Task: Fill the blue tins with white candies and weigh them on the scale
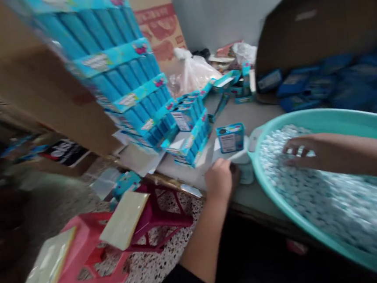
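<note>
My left hand (218, 179) is curled at the table's front edge, its fingers mostly turned away from view; what they hold, if anything, is hidden. Just beyond it a small blue box (231, 138) with a white label stands upright on a white stand (242, 158). My right hand (303, 150) reaches into a large turquoise basin (260, 170), fingers bent and apart over the small white-and-blue pieces (332, 203) that fill it. Gaps between those fingers show the pieces beneath. Motion blurs the scene.
At the left, blue display trays (116, 73) packed with boxes are stacked high. A part-filled tray (191, 137) lies before them. Behind the basin a dark brown container (300, 21) holds many blue boxes. Pink stools (96, 255) stand on the floor below; a plastic bag (195, 72) sits at the back.
</note>
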A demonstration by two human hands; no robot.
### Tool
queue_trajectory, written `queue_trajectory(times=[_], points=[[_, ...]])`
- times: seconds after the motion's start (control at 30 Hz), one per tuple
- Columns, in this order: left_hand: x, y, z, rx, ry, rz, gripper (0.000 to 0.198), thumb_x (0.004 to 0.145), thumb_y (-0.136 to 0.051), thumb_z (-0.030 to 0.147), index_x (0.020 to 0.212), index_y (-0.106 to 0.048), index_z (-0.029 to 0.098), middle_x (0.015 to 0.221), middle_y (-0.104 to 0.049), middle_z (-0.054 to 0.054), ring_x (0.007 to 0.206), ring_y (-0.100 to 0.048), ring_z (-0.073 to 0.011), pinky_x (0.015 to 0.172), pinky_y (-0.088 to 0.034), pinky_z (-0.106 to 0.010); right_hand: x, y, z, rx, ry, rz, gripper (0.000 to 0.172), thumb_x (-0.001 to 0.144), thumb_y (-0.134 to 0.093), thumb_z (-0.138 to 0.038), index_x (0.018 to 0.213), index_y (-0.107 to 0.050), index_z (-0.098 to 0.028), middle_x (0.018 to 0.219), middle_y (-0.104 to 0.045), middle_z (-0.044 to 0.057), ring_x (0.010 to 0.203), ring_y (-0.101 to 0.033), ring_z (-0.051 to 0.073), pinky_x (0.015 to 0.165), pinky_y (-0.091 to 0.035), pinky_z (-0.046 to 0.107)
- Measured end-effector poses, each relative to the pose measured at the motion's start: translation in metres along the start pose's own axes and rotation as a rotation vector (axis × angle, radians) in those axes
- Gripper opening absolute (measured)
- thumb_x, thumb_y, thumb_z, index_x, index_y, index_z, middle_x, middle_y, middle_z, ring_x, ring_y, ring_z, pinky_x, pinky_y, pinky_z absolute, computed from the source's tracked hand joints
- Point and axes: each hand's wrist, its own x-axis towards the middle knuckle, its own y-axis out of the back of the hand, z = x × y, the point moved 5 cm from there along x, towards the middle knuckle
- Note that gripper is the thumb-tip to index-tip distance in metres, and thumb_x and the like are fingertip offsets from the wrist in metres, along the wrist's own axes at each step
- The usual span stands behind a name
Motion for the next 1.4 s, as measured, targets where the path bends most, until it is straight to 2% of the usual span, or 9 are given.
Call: queue_trajectory(times=[0.07,0.13,0.33,0.57,0.8,1.07,1.3,1.4], points=[[-0.002,-0.001,-0.005,-0.041,-0.100,0.016,0.014,0.092,-0.061,0.027,0.087,-0.072,0.019,0.094,-0.074,-0.008,0.089,-0.068,-0.0212,0.077,-0.046,-0.031,-0.013,0.000,0.010,0.026,-0.063,-0.101,0.030,0.090,-0.063,-0.056,0.099,-0.069,-0.028,0.093,-0.073,0.006,0.081,-0.068,0.027,0.074,-0.056,0.045],[-0.003,-0.003,-0.011,-0.082,-0.189,0.032,0.018,0.094,-0.059,0.027,0.085,-0.072,0.018,0.094,-0.073,-0.009,0.093,-0.067,-0.0228,0.082,-0.046,-0.033,-0.016,0.005,0.011,0.036,-0.091,-0.142,0.036,0.088,-0.062,-0.055,0.108,-0.069,-0.026,0.104,-0.073,0.007,0.087,-0.068,0.028,0.075,-0.052,0.043],[-0.011,-0.001,-0.010,0.001,-0.460,0.267,0.016,0.094,-0.063,0.028,0.093,-0.076,0.019,0.102,-0.076,-0.008,0.092,-0.066,-0.0239,0.080,-0.044,-0.036,-0.012,0.012,0.007,0.050,-0.073,-0.171,0.043,0.088,-0.060,-0.057,0.115,-0.069,-0.025,0.112,-0.073,0.009,0.090,-0.066,0.026,0.072,-0.046,0.038],[-0.010,-0.002,-0.004,0.044,-0.434,0.193,0.019,0.095,-0.063,0.032,0.100,-0.078,0.023,0.102,-0.077,-0.006,0.094,-0.067,-0.0232,0.081,-0.042,-0.037,-0.014,0.012,0.008,0.035,-0.114,-0.191,0.047,0.088,-0.059,-0.057,0.119,-0.070,-0.024,0.112,-0.073,0.011,0.091,-0.067,0.028,0.070,-0.046,0.038],[-0.011,-0.001,-0.003,0.025,-0.482,0.260,0.016,0.094,-0.066,0.031,0.096,-0.079,0.022,0.097,-0.077,-0.004,0.088,-0.066,-0.0240,0.079,-0.039,-0.038,-0.011,0.008,0.014,0.036,-0.101,-0.183,0.049,0.087,-0.060,-0.062,0.119,-0.070,-0.027,0.111,-0.073,0.009,0.087,-0.068,0.026,0.067,-0.047,0.037],[-0.012,-0.002,-0.001,0.045,-0.495,0.273,0.018,0.094,-0.065,0.034,0.095,-0.079,0.024,0.092,-0.075,-0.003,0.083,-0.063,-0.0244,0.075,-0.036,-0.037,-0.009,0.007,0.018,0.033,-0.108,-0.183,0.046,0.086,-0.061,-0.061,0.118,-0.070,-0.029,0.110,-0.074,0.007,0.085,-0.068,0.027,0.064,-0.047,0.037],[-0.011,-0.003,-0.001,0.023,-0.471,0.285,0.026,0.097,-0.060,0.039,0.091,-0.078,0.022,0.090,-0.075,-0.005,0.081,-0.063,-0.0248,0.076,-0.037,-0.038,-0.011,0.008,0.014,0.022,-0.106,-0.183,0.044,0.087,-0.060,-0.061,0.118,-0.069,-0.031,0.109,-0.073,0.005,0.085,-0.067,0.025,0.066,-0.047,0.038],[-0.011,-0.005,-0.005,0.009,-0.401,0.308,0.027,0.097,-0.059,0.040,0.091,-0.078,0.022,0.091,-0.076,-0.006,0.081,-0.064,-0.0244,0.078,-0.038,-0.038,-0.011,0.009,0.013,0.013,-0.109,-0.185,0.046,0.088,-0.060,-0.062,0.119,-0.069,-0.030,0.110,-0.073,0.006,0.085,-0.067,0.025,0.066,-0.047,0.038]])
